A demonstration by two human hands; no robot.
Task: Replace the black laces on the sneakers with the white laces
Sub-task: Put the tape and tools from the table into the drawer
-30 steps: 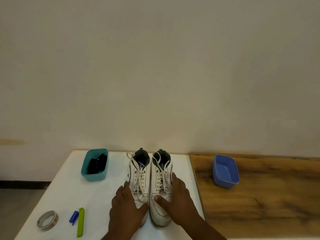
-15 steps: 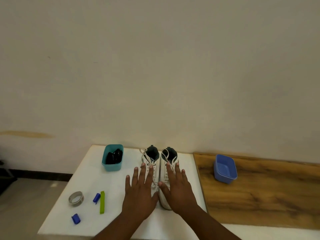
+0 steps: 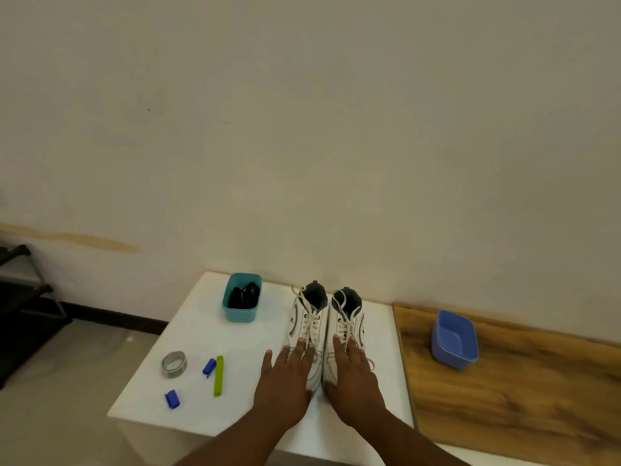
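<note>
On white table (image 3: 208,334) our left hand (image 3: 285,381) and right hand (image 3: 353,375) lie flat, fingers straight, gripping nothing, atop sneakers (image 3: 326,331); toes point toward us, each hand on its nearer shoe.

Readable text: none | brand marks: a small dark emblem on the outer side of the left sneaker (image 3: 307,326), too small to make out | labels, numbers, signs: none legible on any object or the wall
</note>
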